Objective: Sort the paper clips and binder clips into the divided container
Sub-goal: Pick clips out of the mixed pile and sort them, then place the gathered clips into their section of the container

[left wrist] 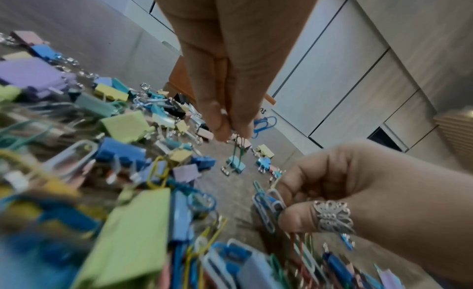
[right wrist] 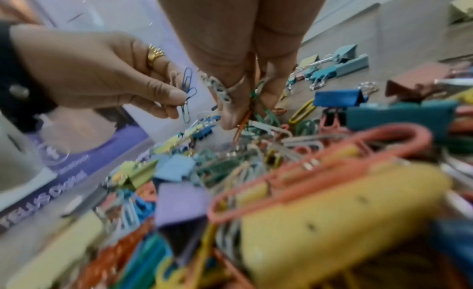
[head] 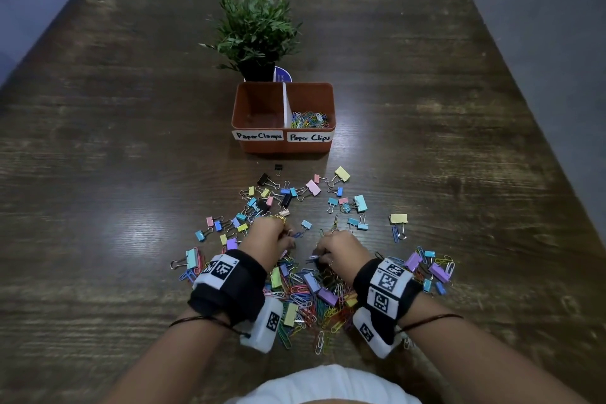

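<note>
Hands work together over the mixed heap on the dark wooden tabletop [head: 98, 141]: my left hand [head: 267, 236] pinches blue wire paper clips [right wrist: 187, 84], my right hand [head: 341, 248] clutches a coloured bunch, both presumably bound for the orange divided container [head: 283, 144] beyond, where its right compartment holds clips.

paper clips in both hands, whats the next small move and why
Probably carry them to the container's right compartment, labelled Paper Clips. Both the left hand and the right hand already pinch several paper clips, and that compartment already holds a pile of them, while the Paper Clamps side looks empty.
</note>
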### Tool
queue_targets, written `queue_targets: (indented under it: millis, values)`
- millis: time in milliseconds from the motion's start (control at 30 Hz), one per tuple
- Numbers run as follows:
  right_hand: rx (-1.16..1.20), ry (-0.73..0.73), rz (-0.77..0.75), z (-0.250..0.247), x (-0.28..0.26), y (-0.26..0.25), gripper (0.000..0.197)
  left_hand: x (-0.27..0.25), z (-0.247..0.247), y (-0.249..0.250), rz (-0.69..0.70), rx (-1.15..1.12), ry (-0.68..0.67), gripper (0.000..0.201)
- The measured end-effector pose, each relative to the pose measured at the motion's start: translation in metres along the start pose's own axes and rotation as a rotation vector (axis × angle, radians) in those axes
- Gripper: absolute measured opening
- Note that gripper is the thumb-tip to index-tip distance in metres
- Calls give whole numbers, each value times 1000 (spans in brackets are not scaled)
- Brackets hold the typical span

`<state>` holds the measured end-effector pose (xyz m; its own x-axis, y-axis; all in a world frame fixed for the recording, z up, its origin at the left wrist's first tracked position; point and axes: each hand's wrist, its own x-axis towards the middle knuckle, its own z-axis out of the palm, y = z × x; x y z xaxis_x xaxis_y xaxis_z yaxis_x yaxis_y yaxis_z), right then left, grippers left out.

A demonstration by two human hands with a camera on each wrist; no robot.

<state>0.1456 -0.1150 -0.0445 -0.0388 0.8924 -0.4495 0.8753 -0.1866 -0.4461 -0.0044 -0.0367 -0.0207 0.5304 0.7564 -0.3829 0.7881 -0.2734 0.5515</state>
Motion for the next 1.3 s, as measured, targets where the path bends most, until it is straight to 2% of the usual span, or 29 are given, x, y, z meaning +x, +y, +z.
queue_targets:
  millis: [133, 300, 367, 433, 567, 667, 733, 800, 867, 967, 1033, 1100, 1200, 1300]
  values:
    - [226, 131, 84, -18, -5, 6, 15, 12, -18, 12, 40, -73, 107, 8]
    - [602, 267, 102, -53, -7, 9, 8, 42, -54, 36, 108, -115, 260, 5]
    - [718, 331, 86, -72, -2, 8, 12, 59, -68, 45, 140, -118, 324, 5]
    - [737, 405, 73, -94, 12, 8, 18, 78, -80, 53, 156, -103, 368, 6]
    - [798, 601, 28, -141, 58, 8, 16, 120, -104, 68, 186, -20, 474, 7]
    - [837, 735, 58, -166, 99, 5, 10, 147, -115, 74, 143, 9, 459, 7]
    - [793, 782, 101, -173, 124, 5, 10, 160, -117, 73, 87, 32, 391, 13]
    - [656, 725, 120, -174, 141, 5, 12, 163, -116, 68, 72, 58, 307, 28]
    - [435, 579, 118, -170, 145, 4, 20, 158, -113, 63, 122, 22, 291, 40]
    - [222, 472, 46, -162, 133, 1, 27, 130, -111, 54, 257, -86, 431, 39]
    - [199, 484, -28, -154, 118, -3, 31, 106, -110, 41, 324, -98, 500, 35]
    - [208, 508, -104, -140, 98, -9, 31, 82, -104, 22, 329, -95, 507, 30]
    - [161, 418, -188, -106, 69, -18, 27, 42, -87, -10, 183, -45, 420, 23]
    - [117, 145, -241, -61, 49, -30, 22, 6, -61, -40, -29, 4, 182, 16]
